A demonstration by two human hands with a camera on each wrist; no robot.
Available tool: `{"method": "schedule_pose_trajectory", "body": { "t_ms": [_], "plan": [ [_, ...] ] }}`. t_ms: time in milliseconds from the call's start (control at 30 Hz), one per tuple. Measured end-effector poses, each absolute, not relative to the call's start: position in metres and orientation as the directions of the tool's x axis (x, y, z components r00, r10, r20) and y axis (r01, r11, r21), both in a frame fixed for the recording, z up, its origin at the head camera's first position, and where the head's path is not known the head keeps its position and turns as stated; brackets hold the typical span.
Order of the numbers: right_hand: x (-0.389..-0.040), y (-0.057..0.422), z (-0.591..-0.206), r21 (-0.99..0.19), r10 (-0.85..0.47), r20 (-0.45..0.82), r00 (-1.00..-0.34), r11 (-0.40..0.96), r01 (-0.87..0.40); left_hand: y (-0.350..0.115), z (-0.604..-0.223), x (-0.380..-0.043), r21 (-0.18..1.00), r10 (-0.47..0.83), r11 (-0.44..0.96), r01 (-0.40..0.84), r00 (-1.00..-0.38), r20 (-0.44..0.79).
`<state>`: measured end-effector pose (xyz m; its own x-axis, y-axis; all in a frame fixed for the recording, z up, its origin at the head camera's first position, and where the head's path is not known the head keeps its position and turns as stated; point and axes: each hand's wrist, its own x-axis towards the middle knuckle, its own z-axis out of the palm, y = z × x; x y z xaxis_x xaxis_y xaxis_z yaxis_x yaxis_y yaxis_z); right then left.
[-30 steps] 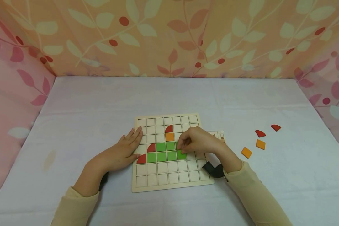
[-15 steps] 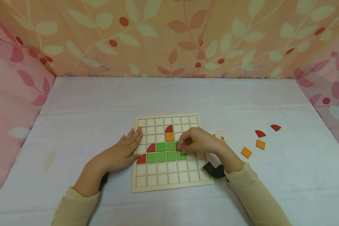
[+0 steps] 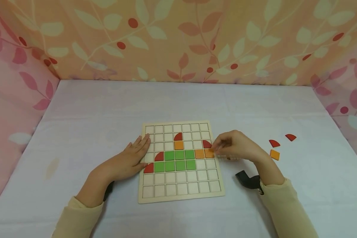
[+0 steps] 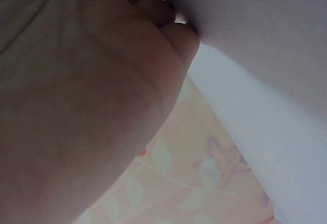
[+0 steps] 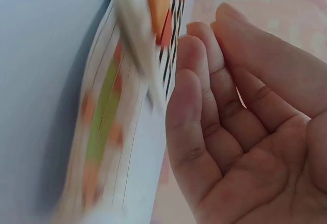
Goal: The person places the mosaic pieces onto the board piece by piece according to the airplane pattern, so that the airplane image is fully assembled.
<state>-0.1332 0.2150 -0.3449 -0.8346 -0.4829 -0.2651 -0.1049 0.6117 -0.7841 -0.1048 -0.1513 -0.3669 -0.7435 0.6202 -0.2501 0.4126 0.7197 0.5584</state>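
A pale wooden grid board (image 3: 179, 188) lies on the table. Green square tiles (image 3: 179, 154) fill two rows in its middle, with an orange tile (image 3: 179, 144) and a red quarter-circle tile (image 3: 178, 136) above. My left hand (image 3: 127, 162) rests flat, fingers spread, on the board's left edge. At the right edge, my right hand (image 3: 234, 145) has its fingertips beside an orange square tile (image 3: 209, 153). In the right wrist view its fingers (image 5: 185, 98) are loosely bent, with nothing visible between them and the thumb. A red quarter-circle tile (image 3: 206, 144) sits just above that orange one.
A printed pattern card (image 3: 228, 158) lies partly under the right hand, beside the board. Further right are two loose red quarter-circle tiles (image 3: 274, 143) and an orange square tile (image 3: 274, 154). Floral cloth (image 3: 178, 39) hangs behind the white table (image 3: 101, 99).
My right hand has moved right from the green tiles to the board's right edge, uncovering orange and red tiles. Its wrist now covers where another loose orange tile lay. The left hand stays put.
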Motion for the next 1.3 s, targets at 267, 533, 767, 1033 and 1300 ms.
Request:
{"method": "schedule_pose_trajectory", "body": {
  "t_ms": [267, 533, 767, 1033, 1300],
  "plan": [
    [-0.123, 0.263, -0.340, -0.788, -0.372, -0.249, -0.894, 0.614, -0.036, -0.151, -0.367, -0.105, 0.547, 0.623, 0.722, 0.423, -0.742, -0.249],
    [-0.112, 0.298, -0.335, -0.736, -0.270, -0.242, -0.932, 0.677, -0.006, -0.152, -0.367, -0.105, 0.542, 0.623, 0.724, 0.427, -0.742, -0.247],
    [-0.104, 0.316, -0.336, -0.702, -0.247, -0.291, -0.924, 0.712, 0.030, -0.153, -0.368, -0.105, 0.552, 0.631, 0.713, 0.433, -0.739, -0.235],
    [-0.101, 0.331, -0.341, -0.705, -0.288, -0.326, -0.900, 0.709, 0.028, -0.152, -0.369, -0.105, 0.543, 0.621, 0.725, 0.424, -0.743, -0.248],
    [-0.102, 0.338, -0.343, -0.689, -0.301, -0.384, -0.873, 0.723, 0.054, -0.152, -0.368, -0.105, 0.546, 0.625, 0.721, 0.426, -0.740, -0.248]
  ]
}}
